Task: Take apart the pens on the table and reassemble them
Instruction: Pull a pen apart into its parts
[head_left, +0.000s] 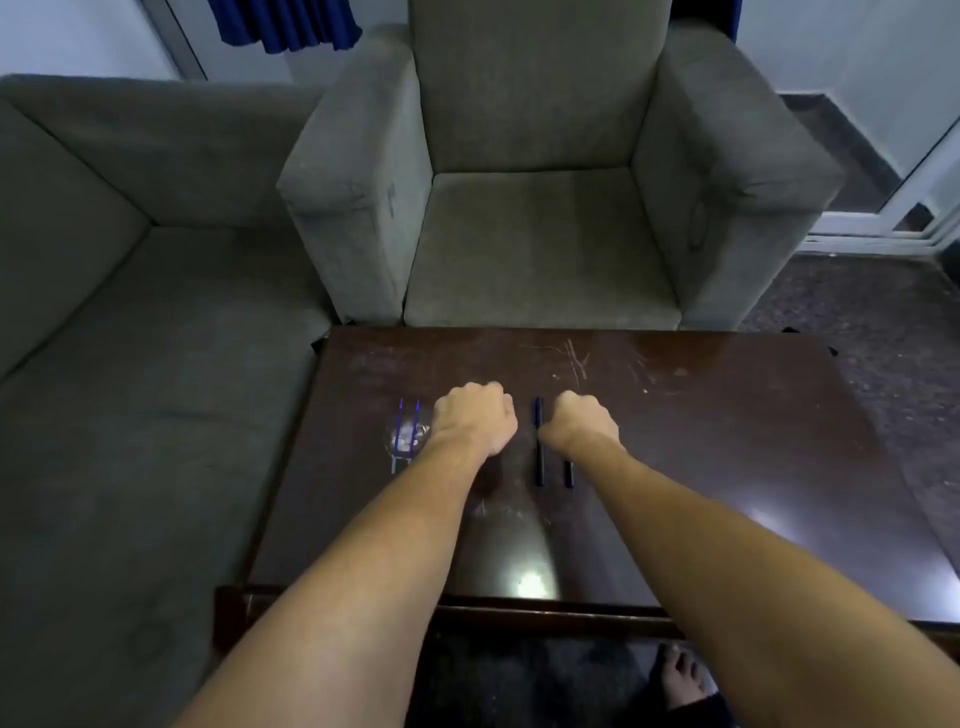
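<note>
Two thin blue refills (406, 434) lie side by side on the dark wooden table (701, 441), left of my left hand (475, 418). A dark pen barrel (539, 441) lies lengthwise between my hands. A second dark barrel (569, 473) shows only its near end from under my right wrist. My right hand (584, 423) rests over it with fingers curled down. Both hands are knuckles-up on the table. Their fingers are hidden, so I cannot tell what, if anything, they hold.
A grey armchair (540, 228) stands right behind the table's far edge. A grey sofa (130, 338) runs along the left. A bare foot (680, 680) is on the floor at the bottom right. Glare spots sit on the table near the front edge.
</note>
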